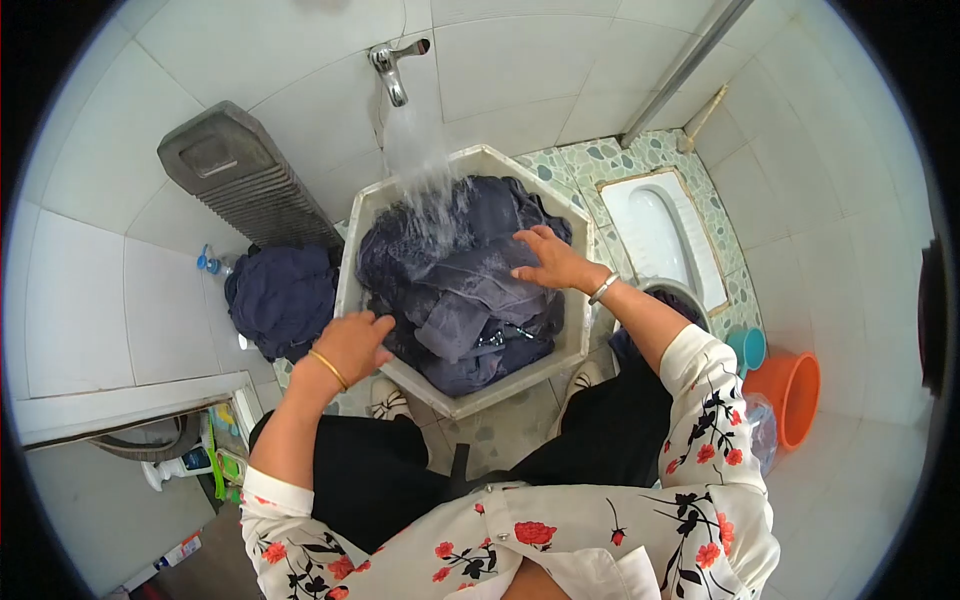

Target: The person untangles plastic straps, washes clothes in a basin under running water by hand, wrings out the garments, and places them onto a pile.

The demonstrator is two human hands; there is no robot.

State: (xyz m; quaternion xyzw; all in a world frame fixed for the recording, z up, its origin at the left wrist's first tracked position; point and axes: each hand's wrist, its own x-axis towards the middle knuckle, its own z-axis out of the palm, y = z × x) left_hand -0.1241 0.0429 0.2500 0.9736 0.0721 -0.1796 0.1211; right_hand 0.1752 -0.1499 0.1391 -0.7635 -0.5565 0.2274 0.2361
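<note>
Dark wet clothes (480, 290) fill a white angular tub (468, 408) on the floor. Water pours onto them from a chrome faucet (390, 72) on the wall. Over the right part of the clothes hovers my right hand (555, 262), fingers spread, holding nothing. My left hand (355, 345) is at the tub's left front rim, its fingers apart and nothing in them. Whether it touches the rim I cannot tell.
Left of the tub stand a grey washboard (240, 170) and a dark clothes pile (285, 300). On the right are a squat toilet (665, 235), a bucket with dark cloth (680, 295), a teal scoop (747, 350) and an orange bucket (790, 400).
</note>
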